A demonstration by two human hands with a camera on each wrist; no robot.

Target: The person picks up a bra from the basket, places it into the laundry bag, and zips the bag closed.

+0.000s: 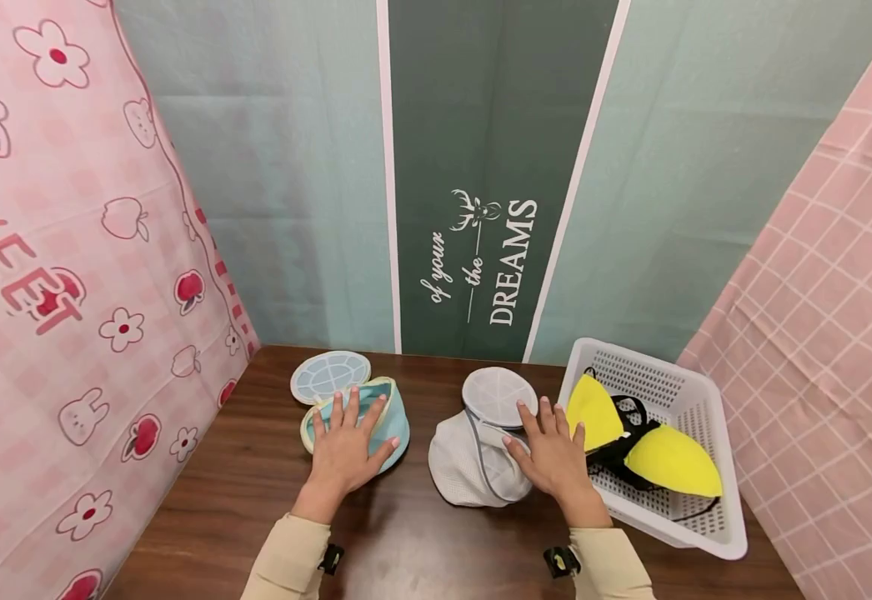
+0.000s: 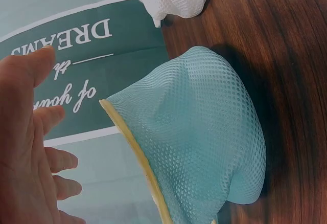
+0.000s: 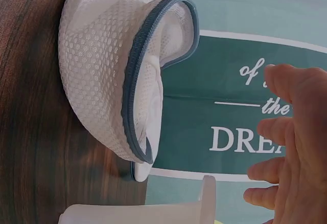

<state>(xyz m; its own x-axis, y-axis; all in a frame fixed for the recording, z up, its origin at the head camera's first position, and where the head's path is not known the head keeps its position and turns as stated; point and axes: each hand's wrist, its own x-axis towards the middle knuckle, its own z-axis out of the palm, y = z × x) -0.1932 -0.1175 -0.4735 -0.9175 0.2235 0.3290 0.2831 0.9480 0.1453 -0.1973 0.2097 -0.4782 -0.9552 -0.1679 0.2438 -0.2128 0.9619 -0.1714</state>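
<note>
A light blue mesh laundry bag point(image 1: 397, 421) with yellow trim stands on the table, its round lid point(image 1: 331, 377) folded back behind it. Over its opening my left hand point(image 1: 346, 454) spreads with straight fingers, gripping nothing. In the left wrist view this hand point(image 2: 30, 147) is apart from the bag's yellow rim point(image 2: 135, 147). To the right is a white mesh laundry bag point(image 1: 458, 467) with grey-blue trim and its round lid point(image 1: 499, 396) flipped back. My right hand point(image 1: 559, 458) hovers at its right side, fingers extended; the right wrist view shows this hand point(image 3: 306, 142) away from the rim point(image 3: 134, 91).
A white plastic basket point(image 1: 729, 500) sits at the right of the brown table point(image 1: 406, 542). A yellow bra point(image 1: 672, 458) with black straps lies in it. Cloth hangings point(image 1: 293, 208) border the table at the back and both sides.
</note>
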